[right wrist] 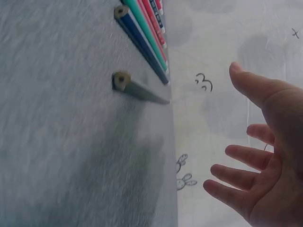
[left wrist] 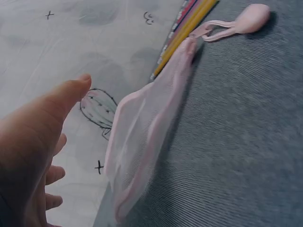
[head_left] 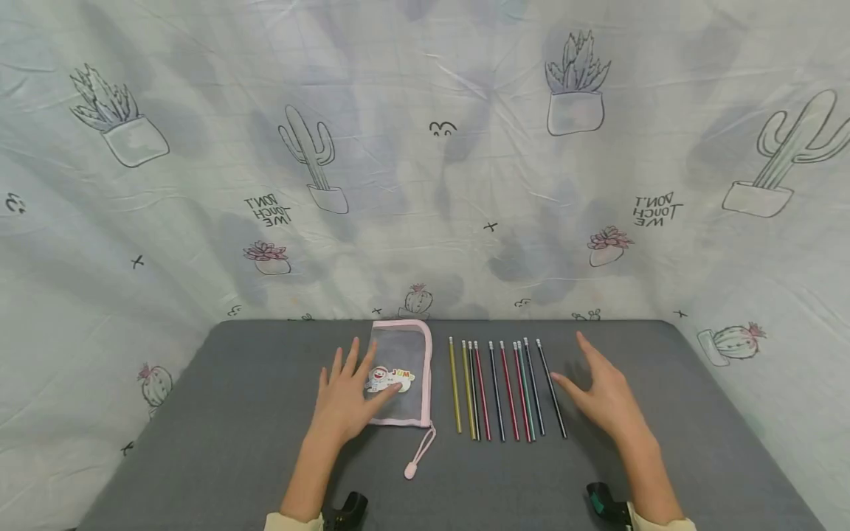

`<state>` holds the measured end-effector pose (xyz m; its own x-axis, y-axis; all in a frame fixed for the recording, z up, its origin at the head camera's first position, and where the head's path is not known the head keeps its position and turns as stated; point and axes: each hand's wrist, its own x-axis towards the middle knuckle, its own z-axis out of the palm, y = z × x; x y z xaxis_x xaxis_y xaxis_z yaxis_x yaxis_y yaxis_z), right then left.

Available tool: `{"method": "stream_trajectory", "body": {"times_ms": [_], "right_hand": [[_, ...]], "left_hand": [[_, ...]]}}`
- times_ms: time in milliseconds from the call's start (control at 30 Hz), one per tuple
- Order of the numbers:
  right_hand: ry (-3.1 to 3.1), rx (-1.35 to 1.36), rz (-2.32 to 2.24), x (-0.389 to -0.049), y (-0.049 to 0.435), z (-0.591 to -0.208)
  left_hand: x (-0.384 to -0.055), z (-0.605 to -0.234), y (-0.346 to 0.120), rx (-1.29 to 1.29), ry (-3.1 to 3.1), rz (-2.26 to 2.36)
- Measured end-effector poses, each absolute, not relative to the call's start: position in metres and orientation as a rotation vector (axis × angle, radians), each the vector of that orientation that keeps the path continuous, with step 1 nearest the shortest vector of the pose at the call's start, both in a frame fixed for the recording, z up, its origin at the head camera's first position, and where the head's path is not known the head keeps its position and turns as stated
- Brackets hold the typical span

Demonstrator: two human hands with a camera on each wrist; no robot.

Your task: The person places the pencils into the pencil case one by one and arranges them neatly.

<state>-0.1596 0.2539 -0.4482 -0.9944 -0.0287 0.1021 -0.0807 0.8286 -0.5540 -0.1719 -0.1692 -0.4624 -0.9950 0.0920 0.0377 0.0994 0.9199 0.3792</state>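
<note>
A mesh zip pouch point(head_left: 401, 405) with pink edging and a cartoon sticker lies on the grey table. My left hand point(head_left: 345, 402), fingers spread, overlaps its left side in the head view; the left wrist view shows the hand apart from the pouch, holding nothing. Right of the pouch lies a spread row of pencils point(head_left: 510, 391) in yellow, black, red, teal and dark blue, with white-tipped far ends. Just right of the last dark pencil point(head_left: 553, 389) is my right hand point(head_left: 606, 398), thumb and fingers extended and nothing in it. Unsharpened ends of the pencils point(right wrist: 122, 80) face me in the right wrist view.
A pink cord pull point(head_left: 412, 469) trails from the pouch's near right corner. The grey table point(head_left: 232, 442) ends at the back against a pale curtain point(head_left: 372, 258) printed with cacti. Dark wrist devices point(head_left: 348, 510) sit by both sleeves.
</note>
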Motion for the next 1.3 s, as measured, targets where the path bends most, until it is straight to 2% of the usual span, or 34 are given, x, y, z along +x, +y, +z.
{"method": "stream_trajectory", "body": {"times_ms": [400, 1300], "right_hand": [[-2.882, 0.120, 0.928, -0.168, 0.231, -0.442], [-2.750, 0.277, 1.131, -0.191, 0.163, -0.435]], "left_hand": [[-0.165, -0.468, -0.162, -0.223, -2.989, -0.767], [-0.159, -0.472, -0.140, -0.201, -2.968, -0.725]]}}
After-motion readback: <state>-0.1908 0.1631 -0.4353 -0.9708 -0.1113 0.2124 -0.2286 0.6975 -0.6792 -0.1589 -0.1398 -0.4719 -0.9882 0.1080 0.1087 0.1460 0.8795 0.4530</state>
